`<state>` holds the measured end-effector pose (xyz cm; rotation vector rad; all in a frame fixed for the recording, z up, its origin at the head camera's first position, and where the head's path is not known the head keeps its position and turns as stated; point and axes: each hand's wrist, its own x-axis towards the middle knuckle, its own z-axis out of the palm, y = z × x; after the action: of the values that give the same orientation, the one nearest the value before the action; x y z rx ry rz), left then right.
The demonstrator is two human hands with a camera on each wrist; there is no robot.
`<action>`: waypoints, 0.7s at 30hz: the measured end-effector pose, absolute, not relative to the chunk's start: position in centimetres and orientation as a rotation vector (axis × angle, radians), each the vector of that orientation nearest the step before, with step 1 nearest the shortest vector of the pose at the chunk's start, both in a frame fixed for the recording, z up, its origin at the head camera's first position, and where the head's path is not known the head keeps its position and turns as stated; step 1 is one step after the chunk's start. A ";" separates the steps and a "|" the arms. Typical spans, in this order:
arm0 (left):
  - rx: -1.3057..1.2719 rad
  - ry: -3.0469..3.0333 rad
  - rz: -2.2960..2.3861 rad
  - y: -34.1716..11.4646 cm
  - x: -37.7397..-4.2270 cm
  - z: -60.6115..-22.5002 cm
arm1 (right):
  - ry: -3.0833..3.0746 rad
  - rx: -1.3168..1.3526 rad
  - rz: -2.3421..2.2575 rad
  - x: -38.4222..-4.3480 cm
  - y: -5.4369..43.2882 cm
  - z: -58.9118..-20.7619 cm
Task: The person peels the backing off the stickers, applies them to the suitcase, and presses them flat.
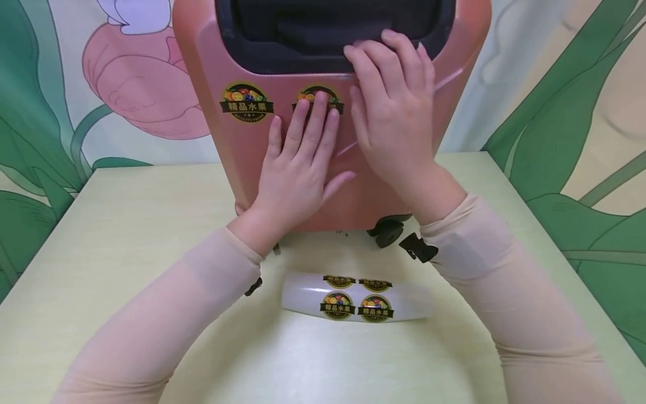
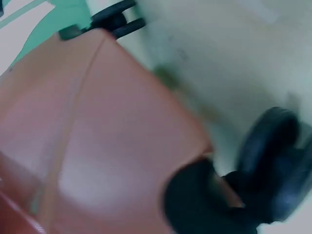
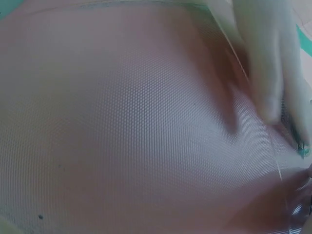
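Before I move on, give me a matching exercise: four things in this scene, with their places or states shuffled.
Things:
1. Pink hard-shell suitcase
2. Glossy white sticker sheet
3. Round black-and-gold fruit sticker
4. Bare left grip

Places or states:
A. Fingers laid across a second, partly covered sticker
B. Curved, on the pale table
C. Standing upright, behind the sheet
D. Fully visible, on the suitcase's front

Pairs: 1-C, 2-B, 3-D, 4-A

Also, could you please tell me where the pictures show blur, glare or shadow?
Head view: glare on the sticker sheet, soft shadows on the table; left wrist view: the nearest wheel is blurred; right wrist view: hazy, a dark shadow or reflection beside the fingers.
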<state>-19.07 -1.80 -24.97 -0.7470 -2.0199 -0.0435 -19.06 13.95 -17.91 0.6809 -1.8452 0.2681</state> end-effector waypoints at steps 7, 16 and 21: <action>-0.763 -2.106 -0.009 -1.2 -18.8 -24.3 | -1.860 0.678 0.268 -19.0 13.8 -18.1; -0.664 -2.032 -0.009 -4.9 -19.1 -26.1 | -1.833 0.718 0.279 -19.3 13.6 -18.2; -0.652 -2.066 -0.077 -6.5 -18.3 -26.9 | -1.811 0.714 0.288 -19.3 14.0 -18.2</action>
<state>-18.34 -6.50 -26.91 -0.6519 -2.0658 -0.0774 -19.35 14.01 -18.17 0.7143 -1.8108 0.2876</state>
